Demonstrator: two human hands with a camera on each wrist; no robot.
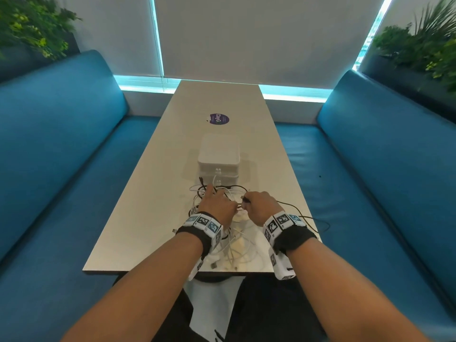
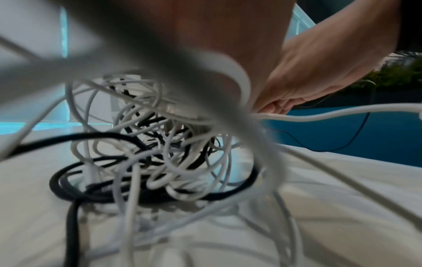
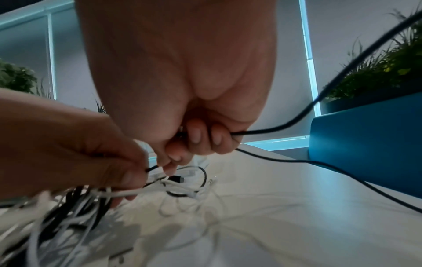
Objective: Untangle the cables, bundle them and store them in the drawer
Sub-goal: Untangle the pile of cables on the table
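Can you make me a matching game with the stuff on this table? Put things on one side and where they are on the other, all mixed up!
Things:
1. thin black cable
2. white drawer box
3. purple sticker
4. cable tangle

Places:
A. on the table, beyond the box
B. piled on the table, under both hands
C. gripped in the right hand
D. just behind the pile, drawers closed

Pairs: 1-C, 2-D, 3-A, 4-B
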